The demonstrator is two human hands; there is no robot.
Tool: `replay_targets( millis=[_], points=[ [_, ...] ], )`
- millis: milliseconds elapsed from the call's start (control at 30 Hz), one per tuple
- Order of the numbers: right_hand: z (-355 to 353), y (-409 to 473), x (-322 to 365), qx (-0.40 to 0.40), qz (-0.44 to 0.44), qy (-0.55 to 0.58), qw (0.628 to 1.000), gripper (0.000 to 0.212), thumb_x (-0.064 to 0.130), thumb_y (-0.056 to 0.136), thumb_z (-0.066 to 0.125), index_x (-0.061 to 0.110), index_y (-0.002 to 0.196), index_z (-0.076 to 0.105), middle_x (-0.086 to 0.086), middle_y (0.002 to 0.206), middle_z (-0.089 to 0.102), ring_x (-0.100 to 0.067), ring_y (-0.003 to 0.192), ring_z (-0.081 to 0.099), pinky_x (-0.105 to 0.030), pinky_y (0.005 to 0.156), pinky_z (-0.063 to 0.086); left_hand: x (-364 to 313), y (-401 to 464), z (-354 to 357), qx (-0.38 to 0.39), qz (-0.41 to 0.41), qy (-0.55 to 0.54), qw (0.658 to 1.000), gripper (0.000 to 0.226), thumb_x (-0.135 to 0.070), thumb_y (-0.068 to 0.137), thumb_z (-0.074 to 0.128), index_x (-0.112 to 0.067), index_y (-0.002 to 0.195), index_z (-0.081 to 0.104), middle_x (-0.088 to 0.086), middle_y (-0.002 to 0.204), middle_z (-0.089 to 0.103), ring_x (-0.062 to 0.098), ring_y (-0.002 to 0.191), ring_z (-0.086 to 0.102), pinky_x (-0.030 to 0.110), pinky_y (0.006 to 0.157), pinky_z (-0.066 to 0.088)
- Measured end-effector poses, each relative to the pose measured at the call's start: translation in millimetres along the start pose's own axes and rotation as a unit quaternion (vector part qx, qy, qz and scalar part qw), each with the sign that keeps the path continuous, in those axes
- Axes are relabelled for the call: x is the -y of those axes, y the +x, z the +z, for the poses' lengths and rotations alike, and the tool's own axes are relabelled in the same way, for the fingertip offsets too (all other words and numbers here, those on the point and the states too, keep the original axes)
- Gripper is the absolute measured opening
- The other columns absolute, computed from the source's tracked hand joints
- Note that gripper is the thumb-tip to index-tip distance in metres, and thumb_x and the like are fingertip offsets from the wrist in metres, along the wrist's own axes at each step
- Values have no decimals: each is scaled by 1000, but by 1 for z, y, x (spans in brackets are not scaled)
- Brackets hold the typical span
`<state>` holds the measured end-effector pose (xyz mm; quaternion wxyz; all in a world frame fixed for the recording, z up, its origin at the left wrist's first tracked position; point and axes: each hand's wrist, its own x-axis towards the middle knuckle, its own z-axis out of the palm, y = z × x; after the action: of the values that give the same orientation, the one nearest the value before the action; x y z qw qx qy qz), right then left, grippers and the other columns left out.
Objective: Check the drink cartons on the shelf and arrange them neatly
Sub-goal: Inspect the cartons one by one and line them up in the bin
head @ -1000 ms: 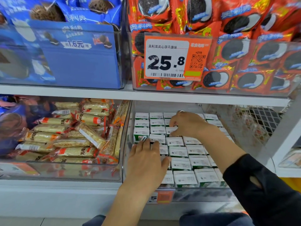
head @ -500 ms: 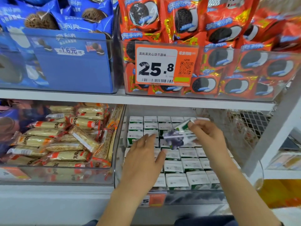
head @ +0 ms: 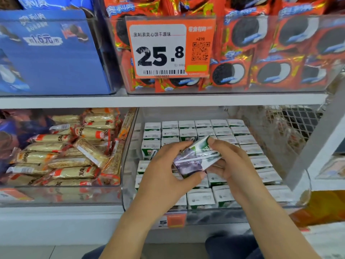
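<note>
A: What's hard to see?
B: Print on the lifted carton [head: 196, 157] is blurred; only purple fruit art and a green-white end read. Rows of drink cartons [head: 222, 131] under the hands are partly covered. Front tag [head: 172, 220] is half hidden behind the left forearm.

A: Hands?
B: Both on that one carton, close together. Left hand [head: 164, 172] wraps the purple end, thumb beneath, fingers over the top. Right hand [head: 229, 163] pinches the green end, thumb on the upper corner, fingers under. Carton tilted, held just above the rows, inside the clear bin [head: 128, 165] on the lower shelf.

A: Around it?
B: Wafer packs [head: 74, 156] in the bin to the left, red cookie packs [head: 261, 53] above, price tag [head: 168, 49] reading 25.8.
</note>
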<state>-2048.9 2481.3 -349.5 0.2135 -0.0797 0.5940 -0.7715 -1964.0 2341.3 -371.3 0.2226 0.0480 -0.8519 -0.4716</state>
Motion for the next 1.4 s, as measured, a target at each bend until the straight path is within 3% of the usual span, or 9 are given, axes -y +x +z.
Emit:
replay_targets(
  millis=[133,333,467,533,633,800,933,1167,1400],
  points=[
    [0,-2,0,-5,3,-17,1000,15,21,86,64,8,92,69,-8,84,74,-19,77,71,-23,61,55,-1,-2,1,2,27,81,996,69,-48,66,79,-56,124,41,-32,118,49,-12,104,52,7,78,45],
    [0,-4,0,4,15,-30,999,18,22,85,64,7,93,70,-7,84,74,-17,78,71,-21,62,55,-1,-2,0,-10,35,71,997,64,-35,67,83,-49,119,50,-21,112,58,-3,99,58,21,80,51],
    [0,-5,1,6,19,-28,999,15,22,85,65,9,92,70,-7,85,75,-17,78,71,-22,62,55,-5,-3,0,-16,30,61,998,60,-38,65,80,-55,114,49,-23,110,59,-4,98,59,19,79,51],
    [0,-5,3,11,15,-19,1000,18,25,81,67,12,92,71,-6,86,75,-17,79,71,-22,63,55,-6,-3,0,-25,22,38,999,59,-38,65,79,-59,111,48,-23,109,60,-5,97,59,16,78,51],
    [-1,-5,5,26,6,7,1000,40,36,67,71,12,99,72,-8,93,73,-21,82,69,-23,63,55,-8,-2,-1,-31,2,-17,999,56,-33,67,82,-52,111,55,-21,104,66,-3,94,63,13,73,50],
    [-4,-7,9,113,-9,13,993,53,42,67,72,19,115,68,-5,104,71,-16,89,67,-23,68,54,-16,0,-7,-15,-50,-157,986,40,-25,70,83,-49,96,65,-27,86,66,-5,81,65,8,64,48],
    [-4,-8,9,127,-21,5,992,51,30,73,74,18,121,64,-7,113,70,-19,100,66,-31,80,57,-22,1,-12,11,-82,-243,966,32,-43,65,75,-44,97,69,-18,97,71,-1,87,66,11,67,49],
    [-1,-9,9,92,-26,13,995,49,28,70,77,9,114,66,-13,105,71,-23,95,69,-26,74,55,-24,0,-12,66,-120,-246,960,33,-39,76,65,-31,108,68,-11,100,71,5,89,67,15,69,52],
    [4,-13,9,55,-40,-9,998,60,36,60,74,4,110,64,-13,98,72,-23,90,70,-25,72,56,-27,0,-8,70,-141,-250,955,39,-44,73,75,-28,108,67,-13,98,72,2,88,67,13,69,52]
  ],
)
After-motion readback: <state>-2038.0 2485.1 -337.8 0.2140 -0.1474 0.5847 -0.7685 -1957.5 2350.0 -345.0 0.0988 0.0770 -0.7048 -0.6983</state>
